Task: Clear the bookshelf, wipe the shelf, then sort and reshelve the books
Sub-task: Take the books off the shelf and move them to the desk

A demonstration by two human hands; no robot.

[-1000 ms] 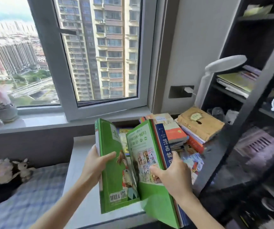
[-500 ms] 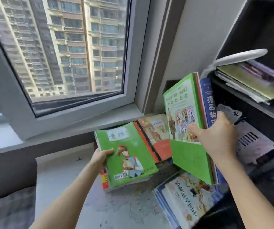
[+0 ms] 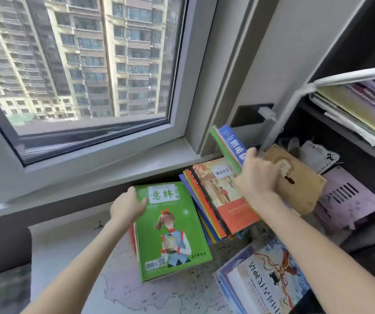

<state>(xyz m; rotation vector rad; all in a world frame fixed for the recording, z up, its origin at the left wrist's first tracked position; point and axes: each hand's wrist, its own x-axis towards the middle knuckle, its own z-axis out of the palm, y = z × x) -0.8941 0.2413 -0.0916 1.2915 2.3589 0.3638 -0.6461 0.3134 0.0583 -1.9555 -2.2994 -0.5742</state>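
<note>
The right hand [image 3: 258,177] grips a few books [image 3: 232,143] on edge, tops leaning far-left, just above the orange-covered pile [image 3: 227,200], while the left hand [image 3: 126,206] holds the flat green magazine [image 3: 170,232] by its far-left corner.

Noted: green magazine [image 3: 170,230], cartoon-girl print. At its two o'clock, orange-banded book [image 3: 224,200], then tan book [image 3: 302,189]; at one o'clock, blue-spined book [image 3: 233,143].

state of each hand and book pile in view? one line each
left hand, grips green book at its top corner
green book, face up on a low pile
right hand, grips blue and green books
blue and green books, tilted on edge, over the orange-cover pile
orange-cover pile, flat, fanned
brown book, flat, face up
</note>
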